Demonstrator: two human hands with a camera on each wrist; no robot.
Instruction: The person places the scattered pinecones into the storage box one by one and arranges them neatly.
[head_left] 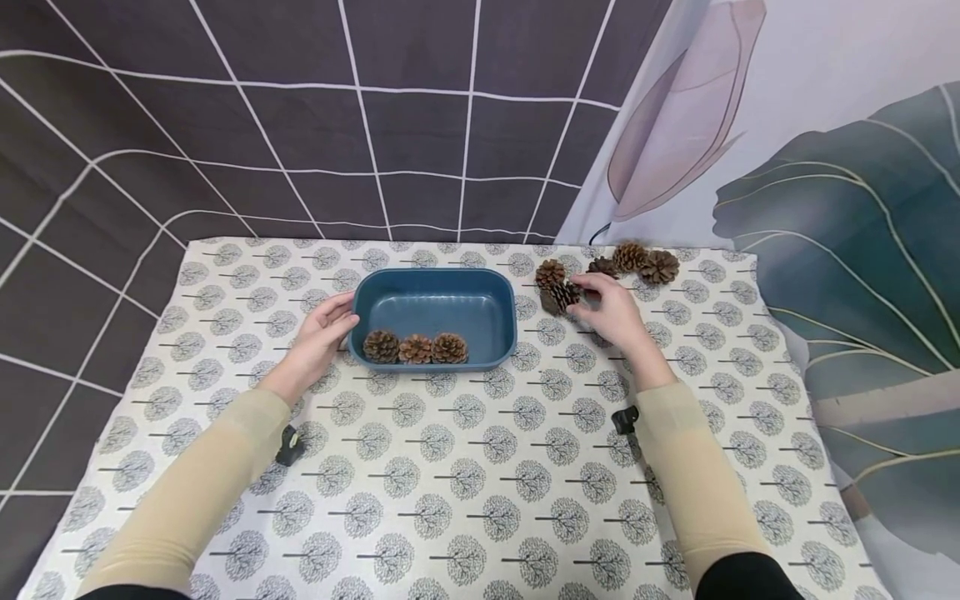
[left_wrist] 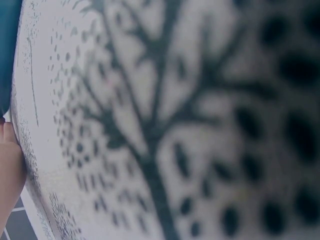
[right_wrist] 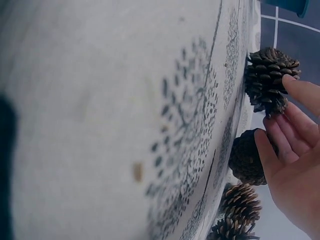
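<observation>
While the left hand (head_left: 318, 335) rests against the blue bin (head_left: 435, 287), fingers loosely extended, I note the right hand (head_left: 611, 315), its grip pinching a pine cone (head_left: 564, 293) beside other cones (head_left: 551, 273), right of the bin.

The bin (head_left: 442, 312) is coloured blue, the pine cones (head_left: 450, 348) brown. The surface (head_left: 480, 479) is printed with dark trees on white; the dark backdrop (head_left: 412, 129) is gridded in white; the sleeves (head_left: 693, 467) are coloured beige.
</observation>
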